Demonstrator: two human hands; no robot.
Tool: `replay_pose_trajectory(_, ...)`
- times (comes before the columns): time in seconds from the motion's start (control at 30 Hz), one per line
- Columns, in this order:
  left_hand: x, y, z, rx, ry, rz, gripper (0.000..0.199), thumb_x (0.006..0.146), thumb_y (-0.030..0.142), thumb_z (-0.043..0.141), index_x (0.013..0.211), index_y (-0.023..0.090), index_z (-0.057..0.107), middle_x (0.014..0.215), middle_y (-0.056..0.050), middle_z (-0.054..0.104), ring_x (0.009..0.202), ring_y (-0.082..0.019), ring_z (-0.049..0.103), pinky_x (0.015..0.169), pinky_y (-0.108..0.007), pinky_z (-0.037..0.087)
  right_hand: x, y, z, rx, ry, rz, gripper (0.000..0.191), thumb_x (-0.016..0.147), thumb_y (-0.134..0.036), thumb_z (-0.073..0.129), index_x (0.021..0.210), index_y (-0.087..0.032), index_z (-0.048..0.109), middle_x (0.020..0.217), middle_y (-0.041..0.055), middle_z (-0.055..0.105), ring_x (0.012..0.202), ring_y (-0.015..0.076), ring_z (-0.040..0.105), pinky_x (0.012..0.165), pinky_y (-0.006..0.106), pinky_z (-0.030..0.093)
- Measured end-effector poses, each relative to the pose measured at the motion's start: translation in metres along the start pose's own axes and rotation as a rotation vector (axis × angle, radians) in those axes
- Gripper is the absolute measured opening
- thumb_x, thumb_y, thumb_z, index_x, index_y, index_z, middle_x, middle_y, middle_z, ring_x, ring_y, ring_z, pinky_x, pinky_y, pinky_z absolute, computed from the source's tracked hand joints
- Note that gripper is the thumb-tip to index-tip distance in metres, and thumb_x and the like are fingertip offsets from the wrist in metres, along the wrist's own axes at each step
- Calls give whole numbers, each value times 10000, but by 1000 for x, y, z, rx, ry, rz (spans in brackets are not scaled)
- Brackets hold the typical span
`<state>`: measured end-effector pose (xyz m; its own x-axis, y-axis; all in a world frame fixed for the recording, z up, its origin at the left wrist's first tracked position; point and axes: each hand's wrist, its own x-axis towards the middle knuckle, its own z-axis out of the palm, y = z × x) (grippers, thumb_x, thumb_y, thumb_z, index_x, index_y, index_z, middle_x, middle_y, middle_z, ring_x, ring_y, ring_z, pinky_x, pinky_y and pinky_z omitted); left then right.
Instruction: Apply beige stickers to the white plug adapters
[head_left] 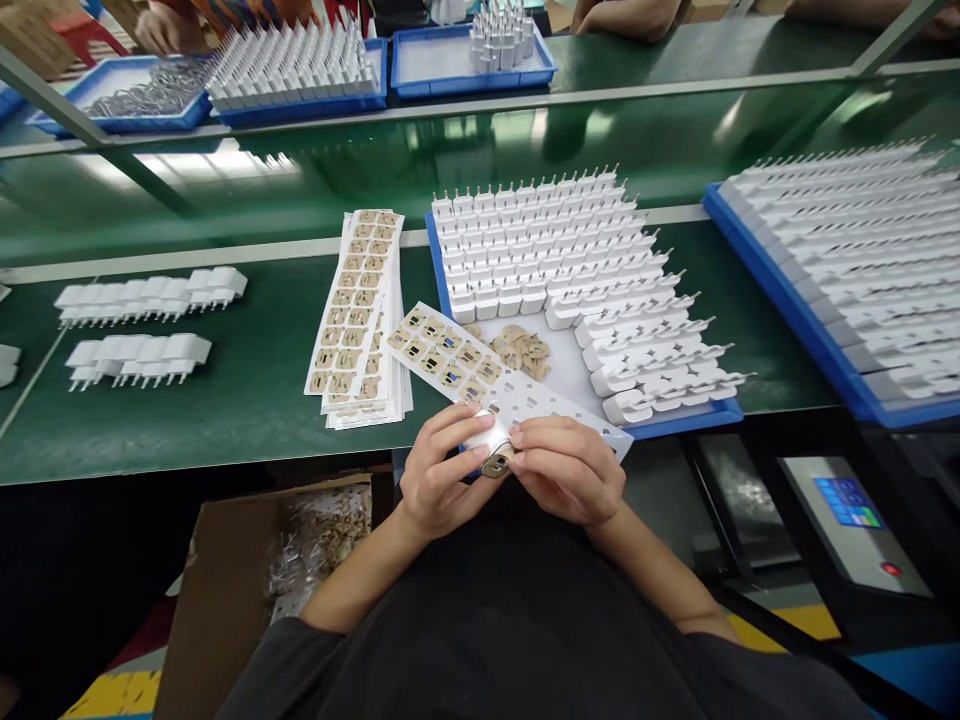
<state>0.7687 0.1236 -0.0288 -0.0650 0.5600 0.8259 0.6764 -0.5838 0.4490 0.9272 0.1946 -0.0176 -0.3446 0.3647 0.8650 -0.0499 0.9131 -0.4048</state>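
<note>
A white plug charger (486, 434) is held between my two hands, close to my body at the table edge. My left hand (444, 472) is closed around its left side, fingers on top. My right hand (571, 462) is closed with its fingertips at the charger's right edge. A tan sticker (496, 464) shows on the end facing me; the right fingertips touch beside it, and whether they grip it I cannot tell. Just beyond lies a sticker sheet (517, 392), partly bare, with tan stickers at its far left end.
A blue tray (679, 425) holds rows of white chargers and a pile of tan pieces (521, 350). Stacked sticker sheets (352, 310) lie left. Chargers stand in two rows (142, 358) further left. Another full tray (795, 320) is right. Below are a cardboard box (225, 590) and a screen device (855, 520).
</note>
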Motion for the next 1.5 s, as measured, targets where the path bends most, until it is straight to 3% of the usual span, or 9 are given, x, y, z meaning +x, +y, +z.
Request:
replay_pose_trajectory(0.2, 1, 0, 1, -5, 11, 22, 398, 797, 154, 779, 1109, 220, 541, 1140, -94, 700, 1118, -249, 670, 878, -458, 617, 6, -2, -1, 50, -34, 121, 203, 853, -81, 671, 1018, -191, 624, 972, 85, 695, 904, 193, 704, 758, 349, 638)
replay_pose_trajectory(0.5, -3, -1, -2, 38, -36, 99, 370, 785, 83, 763, 1079, 189, 565, 1162, -102, 695, 1170, -276, 646, 921, -513, 602, 13, -6, -1, 151, -52, 287, 259, 824, -24, 654, 1000, -211, 616, 875, 33, 696, 805, 165, 685, 725, 319, 597)
replay_pose_trajectory(0.7, -3, 2, 1, -23, -8, 12, 464, 758, 104, 807, 1124, 223, 548, 1136, -77, 704, 1141, -255, 666, 888, -468, 622, 12, 0, -7, 351, -100, 526, 170, 887, -102, 645, 1014, -216, 658, 897, 27, 705, 798, 152, 680, 697, 281, 579)
replay_pose_trajectory(0.93, -5, -6, -2, -110, -6, -147, 523, 757, 117, 807, 1187, 241, 535, 1160, -103, 694, 1100, -254, 685, 912, -479, 598, 13, -5, -9, 51, -133, 70, 206, 866, -53, 652, 1029, -180, 638, 918, 58, 699, 848, 165, 665, 754, 297, 575)
replay_pose_trajectory(1.0, -6, -7, -3, -120, -3, -182, 529, 757, 114, 805, 1191, 241, 530, 1170, -107, 687, 1099, -255, 685, 926, -493, 587, 14, -6, -8, 42, -122, 75, 202, 875, -61, 638, 1035, -185, 626, 909, 54, 693, 852, 167, 658, 753, 303, 578)
replay_pose_trajectory(1.2, -2, -5, -3, -54, -37, -77, 523, 736, 80, 812, 1154, 250, 549, 1165, -81, 704, 1143, -253, 667, 926, -483, 593, 22, 3, -2, 178, -158, 388, 78, 909, -135, 640, 956, -195, 623, 883, 36, 681, 821, 157, 654, 734, 296, 567)
replay_pose_trajectory(1.27, -4, -5, -3, -58, -38, -75, 535, 728, 69, 814, 1162, 251, 558, 1169, -78, 708, 1143, -254, 669, 928, -479, 594, 22, 4, -1, 133, -173, 351, 72, 917, -115, 616, 933, -185, 615, 860, 41, 675, 800, 157, 647, 733, 298, 563)
replay_pose_trajectory(1.4, -10, -9, -3, -214, 2, -214, 516, 756, 88, 794, 1193, 229, 560, 1197, -118, 689, 1133, -266, 673, 958, -504, 576, 15, -4, -4, -27, -202, 34, 93, 908, -102, 602, 979, -162, 598, 846, 69, 662, 790, 174, 631, 698, 302, 559)
replay_pose_trajectory(1.5, -12, -13, -3, -276, 49, -311, 498, 755, 98, 798, 1172, 230, 560, 1190, -115, 683, 1141, -263, 670, 976, -499, 567, 10, -12, -11, 73, -213, 23, 61, 953, -154, 547, 997, -184, 577, 796, 40, 641, 724, 156, 612, 644, 287, 553)
